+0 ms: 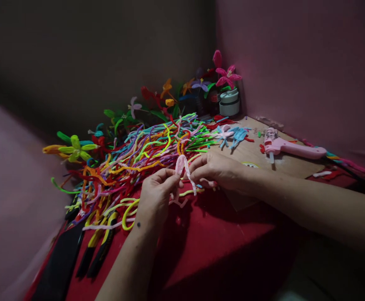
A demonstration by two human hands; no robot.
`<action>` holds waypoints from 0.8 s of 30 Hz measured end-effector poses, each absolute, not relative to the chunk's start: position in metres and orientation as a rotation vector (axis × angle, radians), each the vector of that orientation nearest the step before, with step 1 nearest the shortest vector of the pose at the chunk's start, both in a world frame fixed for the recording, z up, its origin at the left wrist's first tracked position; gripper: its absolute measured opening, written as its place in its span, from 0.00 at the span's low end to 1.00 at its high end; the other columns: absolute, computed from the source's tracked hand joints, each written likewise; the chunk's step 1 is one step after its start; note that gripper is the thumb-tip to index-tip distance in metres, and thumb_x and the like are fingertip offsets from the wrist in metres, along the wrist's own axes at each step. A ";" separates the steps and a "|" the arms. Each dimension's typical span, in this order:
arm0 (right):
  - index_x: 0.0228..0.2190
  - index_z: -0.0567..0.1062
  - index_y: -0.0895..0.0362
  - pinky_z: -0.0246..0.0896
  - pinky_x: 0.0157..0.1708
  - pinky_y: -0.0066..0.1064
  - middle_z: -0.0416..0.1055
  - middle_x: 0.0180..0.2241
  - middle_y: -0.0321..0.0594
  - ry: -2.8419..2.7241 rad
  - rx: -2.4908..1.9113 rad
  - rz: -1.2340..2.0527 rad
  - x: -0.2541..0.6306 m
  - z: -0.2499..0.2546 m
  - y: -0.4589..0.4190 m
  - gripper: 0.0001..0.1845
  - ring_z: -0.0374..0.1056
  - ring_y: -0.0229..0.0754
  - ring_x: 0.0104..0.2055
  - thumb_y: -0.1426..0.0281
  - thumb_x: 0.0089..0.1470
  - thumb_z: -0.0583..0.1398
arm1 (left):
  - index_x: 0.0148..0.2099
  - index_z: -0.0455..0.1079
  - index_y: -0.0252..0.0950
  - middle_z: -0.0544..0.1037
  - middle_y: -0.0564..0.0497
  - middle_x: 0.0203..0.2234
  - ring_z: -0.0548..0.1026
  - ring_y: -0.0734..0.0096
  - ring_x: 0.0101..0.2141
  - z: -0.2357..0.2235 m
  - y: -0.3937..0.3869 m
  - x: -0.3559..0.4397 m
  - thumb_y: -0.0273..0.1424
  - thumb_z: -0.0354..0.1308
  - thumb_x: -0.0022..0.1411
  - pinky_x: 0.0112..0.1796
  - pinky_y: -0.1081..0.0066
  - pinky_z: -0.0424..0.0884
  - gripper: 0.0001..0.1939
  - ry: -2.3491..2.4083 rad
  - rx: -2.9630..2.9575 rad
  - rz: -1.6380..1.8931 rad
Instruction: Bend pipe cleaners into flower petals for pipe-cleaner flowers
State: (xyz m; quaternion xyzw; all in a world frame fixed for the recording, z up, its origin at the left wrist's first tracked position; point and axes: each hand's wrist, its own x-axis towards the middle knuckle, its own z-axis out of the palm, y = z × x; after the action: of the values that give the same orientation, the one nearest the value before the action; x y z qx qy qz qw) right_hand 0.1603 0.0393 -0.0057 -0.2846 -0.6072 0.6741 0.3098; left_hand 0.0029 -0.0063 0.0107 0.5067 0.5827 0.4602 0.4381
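Note:
A pale pink pipe cleaner (179, 164), bent into a narrow loop with one end hanging down, is held up between my two hands. My left hand (157, 192) pinches its left side between thumb and fingers. From the right, my right hand (212, 169) closes its fingertips on the other side of the loop. Just behind the hands spreads a heap of multicoloured pipe cleaners (138, 154). Some fingers of both hands are partly hidden.
Yellow-and-black pliers (99, 246) lie at the front left beside a dark flat object (58, 263). A pink glue gun (298, 148) rests on a wooden board (282, 167) at right. Pipe-cleaner flowers (75, 149) stand along the back, one by a pale container (229, 103).

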 end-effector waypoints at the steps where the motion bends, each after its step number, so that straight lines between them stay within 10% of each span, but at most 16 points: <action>1: 0.17 0.70 0.62 0.41 0.11 0.22 0.62 0.13 0.32 -1.608 -0.737 1.810 0.160 -0.005 0.039 0.04 0.51 0.27 0.12 0.75 0.39 0.58 | 0.25 0.67 0.33 0.70 0.57 0.14 0.62 0.81 0.13 0.011 -0.007 0.003 0.28 0.57 0.48 0.17 0.77 0.58 0.04 1.452 1.273 1.133; 9: 0.21 0.68 0.62 0.58 0.16 0.22 0.70 0.20 0.38 -1.244 -0.634 1.713 0.152 -0.003 0.032 0.04 0.62 0.31 0.17 0.74 0.40 0.60 | 0.27 0.66 0.34 0.70 0.58 0.14 0.63 0.80 0.14 0.013 -0.010 0.006 0.27 0.56 0.47 0.17 0.77 0.60 0.02 1.417 1.285 1.144; 24: 0.22 0.69 0.60 0.56 0.17 0.24 0.66 0.16 0.33 -1.441 -0.735 1.416 0.150 -0.005 0.027 0.03 0.60 0.31 0.16 0.74 0.44 0.57 | 0.28 0.64 0.34 0.69 0.57 0.13 0.63 0.79 0.11 0.011 -0.012 0.012 0.26 0.54 0.50 0.14 0.77 0.59 0.01 1.428 1.370 1.142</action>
State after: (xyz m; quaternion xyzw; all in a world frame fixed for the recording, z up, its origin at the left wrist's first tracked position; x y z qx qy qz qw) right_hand 0.1496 0.0274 -0.0053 -0.3006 -0.5895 0.5793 0.4761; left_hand 0.0116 -0.0117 0.0108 0.5453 0.5684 0.4545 0.4158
